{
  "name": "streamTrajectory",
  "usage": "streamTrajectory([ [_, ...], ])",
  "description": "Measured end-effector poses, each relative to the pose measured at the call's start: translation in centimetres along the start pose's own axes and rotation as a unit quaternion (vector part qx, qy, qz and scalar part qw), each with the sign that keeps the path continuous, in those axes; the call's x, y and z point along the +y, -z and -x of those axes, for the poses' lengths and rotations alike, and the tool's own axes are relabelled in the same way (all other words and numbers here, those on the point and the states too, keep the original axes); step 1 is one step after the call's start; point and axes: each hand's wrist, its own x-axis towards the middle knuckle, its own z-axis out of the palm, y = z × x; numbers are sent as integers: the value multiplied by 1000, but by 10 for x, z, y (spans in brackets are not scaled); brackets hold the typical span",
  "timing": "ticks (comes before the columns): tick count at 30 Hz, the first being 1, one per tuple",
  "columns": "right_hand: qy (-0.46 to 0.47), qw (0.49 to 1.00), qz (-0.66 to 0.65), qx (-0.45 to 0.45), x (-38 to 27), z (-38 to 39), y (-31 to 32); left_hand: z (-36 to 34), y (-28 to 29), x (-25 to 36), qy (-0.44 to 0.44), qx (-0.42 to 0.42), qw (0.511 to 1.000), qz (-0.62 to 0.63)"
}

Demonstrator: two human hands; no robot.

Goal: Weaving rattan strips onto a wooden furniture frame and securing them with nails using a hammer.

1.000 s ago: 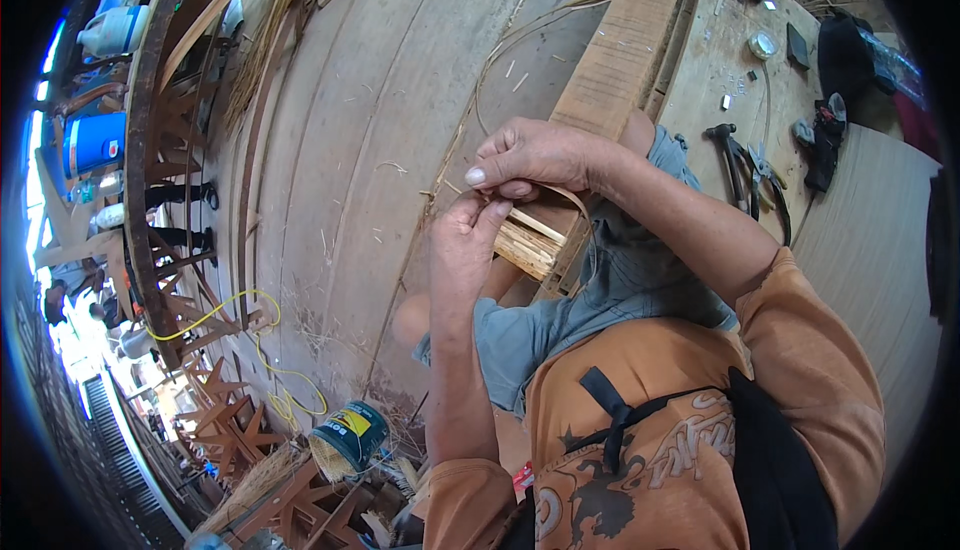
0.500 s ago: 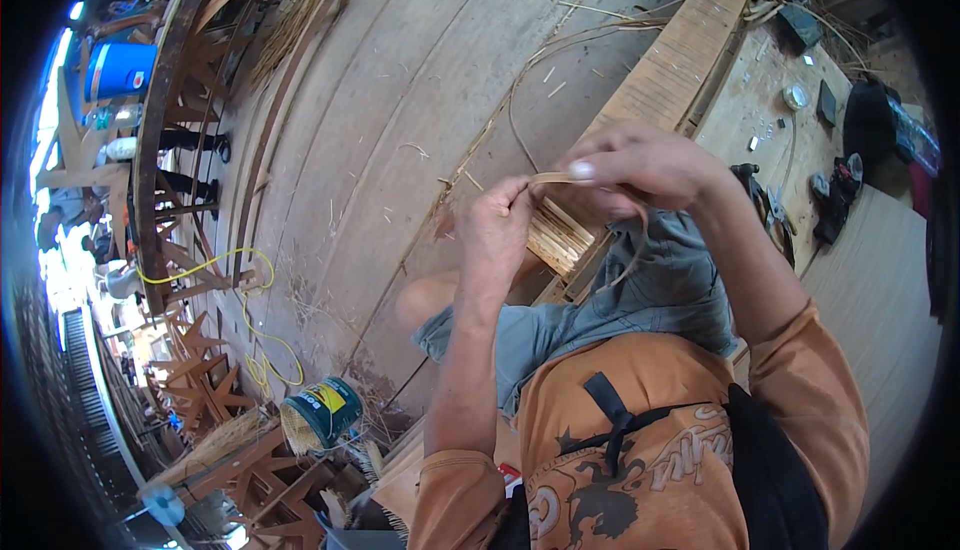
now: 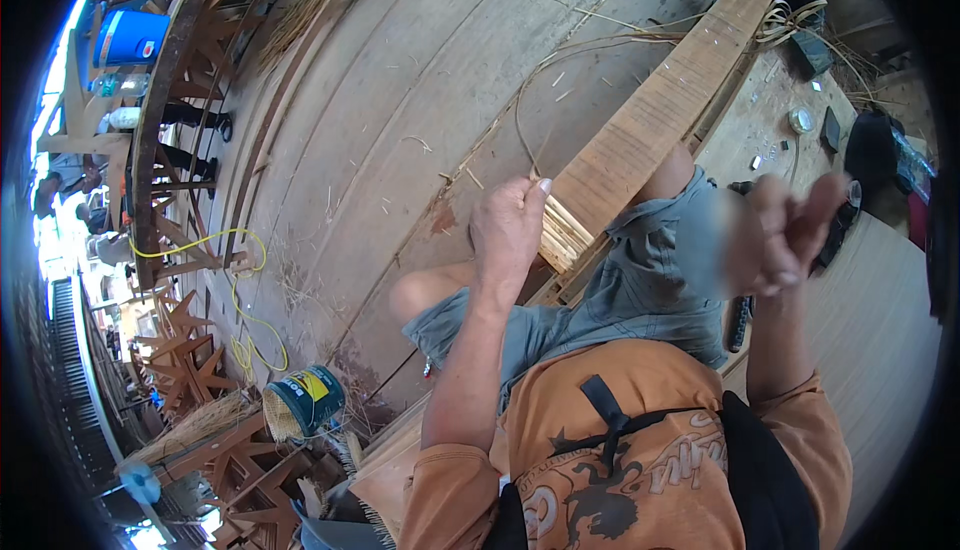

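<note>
My left hand (image 3: pixel 506 230) is closed, pinching a thin cane strand (image 3: pixel 521 125) at the near end of a long wooden board (image 3: pixel 660 90). Pale cane strips (image 3: pixel 562 235) lie bundled there, just right of those fingers. My right hand (image 3: pixel 785 240) is raised apart at the right, above the side bench, partly smeared, with fingers bent and separated; I see nothing clearly in them. A hammer and pliers behind it are mostly hidden.
Side bench (image 3: pixel 750 120) with small tins and dark blocks; black bag (image 3: pixel 868 150). Plank floor (image 3: pixel 380 100) with scraps, yellow cord (image 3: pixel 255 350), green bucket (image 3: pixel 303 400), wooden stars (image 3: pixel 185 360). A blue cooler (image 3: pixel 135 38) and people's legs (image 3: pixel 190 150) at left.
My right hand has left the strand beside my left hand and swung right, turning over. My left hand stays at the board's end, shifted slightly in view as the camera moved.
</note>
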Motion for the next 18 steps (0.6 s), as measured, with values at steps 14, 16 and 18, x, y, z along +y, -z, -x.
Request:
streamTrajectory([
  [14,-299,855,119,406,111,33,20,-3,-11,-20,105,-20,987,124],
  [16,-307,850,159,398,117,34,23,-4,-10,-14,134,-34,983,119],
  [18,-275,853,211,391,125,35,25,-3,-12,-15,164,-45,979,114],
])
